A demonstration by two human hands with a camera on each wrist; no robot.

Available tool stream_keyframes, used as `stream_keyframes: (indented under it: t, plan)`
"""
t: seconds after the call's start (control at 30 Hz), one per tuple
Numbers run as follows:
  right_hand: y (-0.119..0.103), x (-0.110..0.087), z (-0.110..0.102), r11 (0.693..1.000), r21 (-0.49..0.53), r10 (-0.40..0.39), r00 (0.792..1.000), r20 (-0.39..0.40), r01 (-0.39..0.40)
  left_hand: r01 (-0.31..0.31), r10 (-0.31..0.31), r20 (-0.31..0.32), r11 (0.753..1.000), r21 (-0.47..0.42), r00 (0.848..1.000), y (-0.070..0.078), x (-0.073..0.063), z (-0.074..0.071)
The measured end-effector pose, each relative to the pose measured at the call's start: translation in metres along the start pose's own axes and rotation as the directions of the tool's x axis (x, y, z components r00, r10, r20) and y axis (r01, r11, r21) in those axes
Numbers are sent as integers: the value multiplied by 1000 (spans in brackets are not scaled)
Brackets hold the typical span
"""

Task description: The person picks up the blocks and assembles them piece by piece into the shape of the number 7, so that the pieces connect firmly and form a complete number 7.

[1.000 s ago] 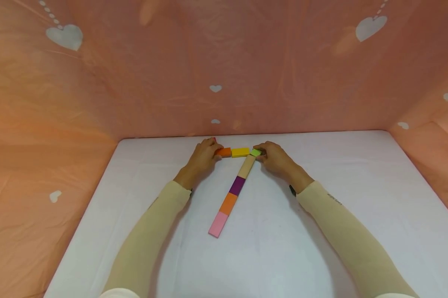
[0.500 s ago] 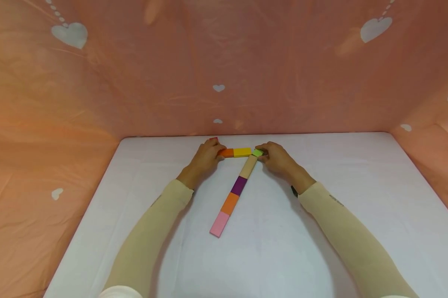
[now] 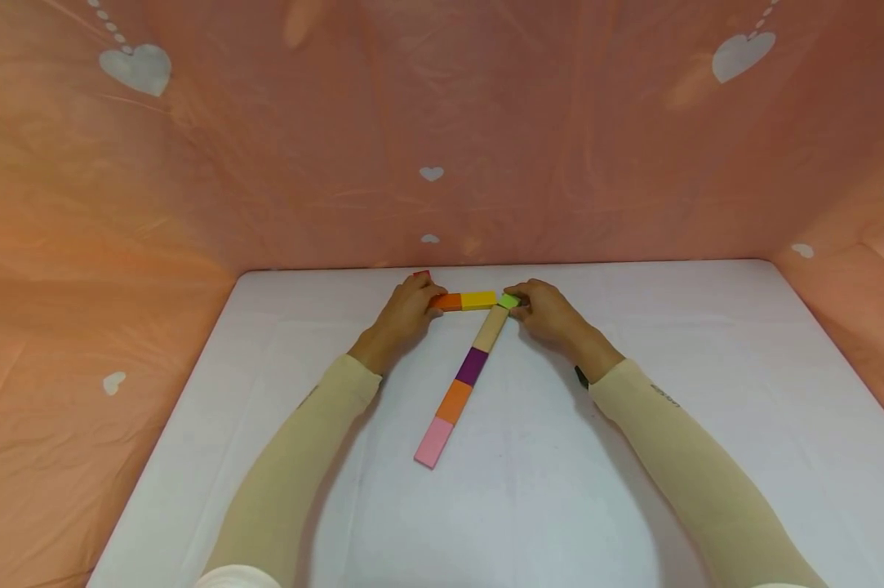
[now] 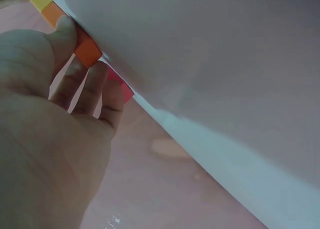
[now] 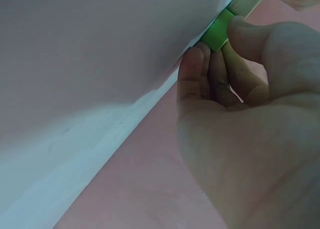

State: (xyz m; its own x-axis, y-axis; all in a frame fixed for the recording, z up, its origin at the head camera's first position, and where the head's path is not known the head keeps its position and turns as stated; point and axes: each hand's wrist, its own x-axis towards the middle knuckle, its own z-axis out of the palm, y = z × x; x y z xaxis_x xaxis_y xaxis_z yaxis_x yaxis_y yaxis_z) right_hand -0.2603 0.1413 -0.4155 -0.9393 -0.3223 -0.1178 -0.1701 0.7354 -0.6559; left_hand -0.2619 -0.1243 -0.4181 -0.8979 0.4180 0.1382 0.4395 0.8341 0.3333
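My left hand (image 3: 403, 314) pinches an orange block (image 3: 450, 302) between thumb and fingers at the back of the table. That block's right end meets a yellow block (image 3: 478, 300). A red block (image 3: 423, 273), partly covered by the left fingers, lies just behind that hand; the left wrist view shows its red end (image 4: 128, 93) past the fingertips. My right hand (image 3: 548, 314) pinches a light green block (image 3: 509, 300) at the far end of a beige block (image 3: 491, 328). Nearer me, a purple block (image 3: 472, 366), another orange block (image 3: 454, 402) and a pink block (image 3: 434, 442) continue that slanting line.
A white-covered table (image 3: 596, 490) lies under the blocks. Behind it and along both sides hangs an orange-pink sheet (image 3: 500, 122) with white hearts, close behind both hands.
The left hand has slid the orange block right, closing the small gap to the yellow block. The right hand keeps its pinch on the green block. The head view has shifted slightly.
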Motion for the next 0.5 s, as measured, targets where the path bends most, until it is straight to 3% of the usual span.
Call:
stream_keyframes:
  t: [0.5]
  plan:
    - [2,-1,-1,1000,-1,0,1000,-4,0,10,-10,6,1000,-12,1000,0,0,2]
